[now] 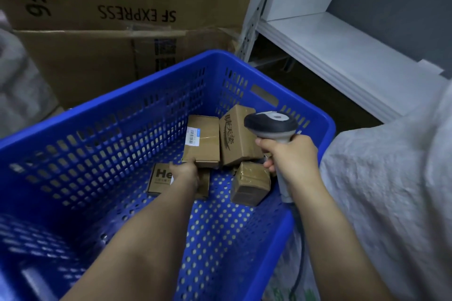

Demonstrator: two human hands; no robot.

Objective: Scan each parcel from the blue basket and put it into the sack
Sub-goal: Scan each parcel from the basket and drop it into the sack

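A blue perforated basket fills the lower left. Several small brown cardboard parcels lie at its far end. My left hand reaches in and grips the near edge of a flat parcel with a white barcode label. Under my wrist lies a parcel printed "He". A parcel with dark printed characters leans to the right, and a taped brown parcel lies nearer. My right hand holds a grey and black barcode scanner over the basket's right side. The white sack is at the right.
Large SF Express cartons are stacked behind the basket. A white metal shelf stands at the back right over dark floor. The scanner's cable hangs down between basket and sack. A grey wrapped bundle sits at the left edge.
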